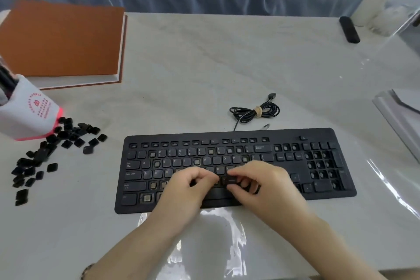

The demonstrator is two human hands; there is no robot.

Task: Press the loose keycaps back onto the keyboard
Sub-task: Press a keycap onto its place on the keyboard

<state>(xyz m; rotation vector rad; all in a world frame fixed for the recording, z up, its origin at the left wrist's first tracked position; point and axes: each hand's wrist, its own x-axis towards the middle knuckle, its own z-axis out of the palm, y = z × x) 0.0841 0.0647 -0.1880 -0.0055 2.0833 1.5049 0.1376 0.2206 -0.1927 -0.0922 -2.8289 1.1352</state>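
Head view: black keyboard (288, 134) at centre, several sockets bare. Right hand (268, 186) pinches a wide keycap (230, 180) over the lower rows. Left hand (188, 188) curled beside it, grip unclear. Loose keycaps (45, 150) piled far left.

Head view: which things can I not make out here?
Keyboard middle keys, head view: hidden under the left hand and right hand.
Keycap pinched by the right hand: legend blurred.
Loose keycaps at left: legends too small.
White cup: cut off by the left edge.
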